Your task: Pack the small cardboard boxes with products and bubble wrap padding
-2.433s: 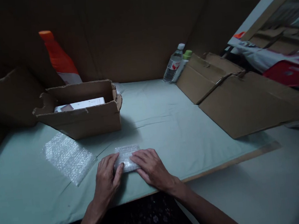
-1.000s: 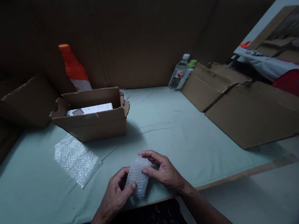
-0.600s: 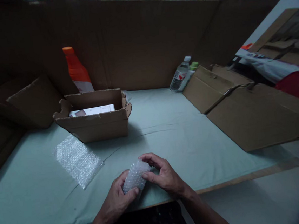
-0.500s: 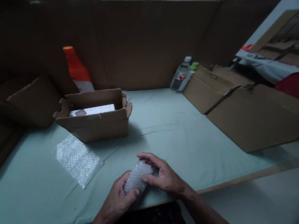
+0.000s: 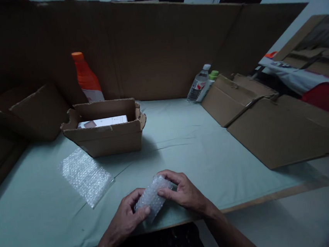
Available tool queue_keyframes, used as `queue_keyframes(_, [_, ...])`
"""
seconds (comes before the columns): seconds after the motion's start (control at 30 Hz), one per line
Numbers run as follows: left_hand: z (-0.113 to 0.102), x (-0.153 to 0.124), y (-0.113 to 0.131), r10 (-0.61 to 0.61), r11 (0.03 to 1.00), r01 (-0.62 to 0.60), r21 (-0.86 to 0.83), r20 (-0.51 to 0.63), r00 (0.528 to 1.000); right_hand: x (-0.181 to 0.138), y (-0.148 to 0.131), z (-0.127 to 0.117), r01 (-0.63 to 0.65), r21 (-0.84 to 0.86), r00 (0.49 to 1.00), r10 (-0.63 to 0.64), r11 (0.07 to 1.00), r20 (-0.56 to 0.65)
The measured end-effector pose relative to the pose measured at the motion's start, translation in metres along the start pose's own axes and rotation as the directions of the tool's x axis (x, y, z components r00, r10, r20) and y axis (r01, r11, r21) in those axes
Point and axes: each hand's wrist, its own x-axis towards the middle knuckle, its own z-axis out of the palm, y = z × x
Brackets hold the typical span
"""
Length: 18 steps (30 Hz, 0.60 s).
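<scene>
Both my hands hold a small bundle wrapped in bubble wrap (image 5: 152, 196) just above the near edge of a pale green table (image 5: 184, 145). My left hand (image 5: 126, 218) grips its lower left end with thumb and fingers closed. My right hand (image 5: 182, 191) pinches its upper right end. What is inside the wrap is hidden. A loose sheet of bubble wrap (image 5: 85, 175) lies flat to the left of my hands.
An open cardboard box (image 5: 106, 137) with a white item inside stands behind the loose sheet. An orange-topped bottle (image 5: 87, 78) stands behind it. Two plastic bottles (image 5: 200, 83) sit at the back, flattened cardboard (image 5: 272, 128) lies right, and a cardboard wall encloses the table.
The wrapped bundle was pressed flat on the table under both hands. It has since been lifted, turned diagonally and rolled tighter between my hands.
</scene>
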Motion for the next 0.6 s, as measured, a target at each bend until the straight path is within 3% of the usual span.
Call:
queue_keyframes(0.1, [-0.01, 0.001, -0.006, -0.018, 0.996, 0.011, -0.094, -0.074, 0.997, 0.002, -0.002, -0.009, 0.01, -0.023, 0.998, -0.012, 1.0, -0.066])
queue_keyframes(0.2, [-0.015, 0.002, -0.01, -0.044, 0.988, 0.025, -0.155, -0.124, 0.991, 0.004, -0.004, -0.013, 0.017, -0.012, 0.999, -0.018, 1.0, -0.041])
queue_keyframes(0.43, [-0.005, -0.001, -0.003, 0.067, 0.981, -0.04, -0.191, 0.138, 0.988, 0.002, -0.01, 0.0, 0.056, -0.013, 0.965, -0.051, 0.998, 0.258])
queue_keyframes(0.6, [-0.002, 0.0, -0.001, 0.046, 0.999, -0.042, -0.031, 0.132, 0.99, 0.002, -0.009, 0.002, 0.061, -0.046, 0.981, -0.052, 0.997, 0.185])
